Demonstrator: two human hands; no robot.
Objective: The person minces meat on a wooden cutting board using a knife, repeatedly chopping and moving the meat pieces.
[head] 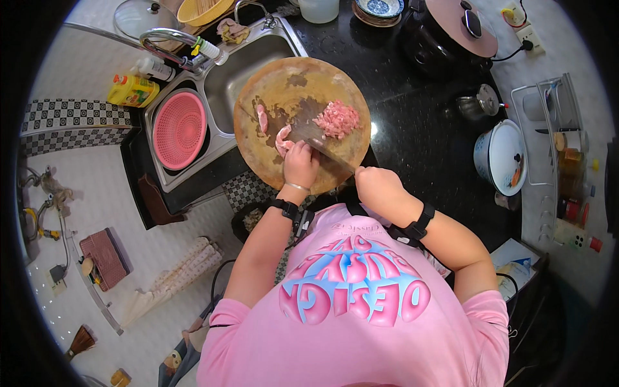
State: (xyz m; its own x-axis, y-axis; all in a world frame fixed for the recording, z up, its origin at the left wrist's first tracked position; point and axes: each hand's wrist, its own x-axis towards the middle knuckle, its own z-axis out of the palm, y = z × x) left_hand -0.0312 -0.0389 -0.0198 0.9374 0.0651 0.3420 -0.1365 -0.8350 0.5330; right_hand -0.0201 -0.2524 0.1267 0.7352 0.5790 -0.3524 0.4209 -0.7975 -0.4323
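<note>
A round wooden chopping board [261,162] lies before me, overlapping the sink's edge. My right hand [379,186] is closed around the handle of a knife [336,157], whose blade rests over the board's front right part. With its fingertips beside the blade, my left hand [302,167] holds the lower end of a curved strip of raw meat [282,138]. Another small strip of meat [262,118] lies farther left on the wood. Beyond the blade, at the right, sits a heap of finely cut raw meat [338,119].
Left of the board are a steel sink [246,63] with a faucet [167,36], a pink colander [179,130] and a yellow detergent bottle [133,91]. A dark electric cooker [435,43], a small lidded metal pot [476,102] and a lidded enamel basin [503,157] stand on the right.
</note>
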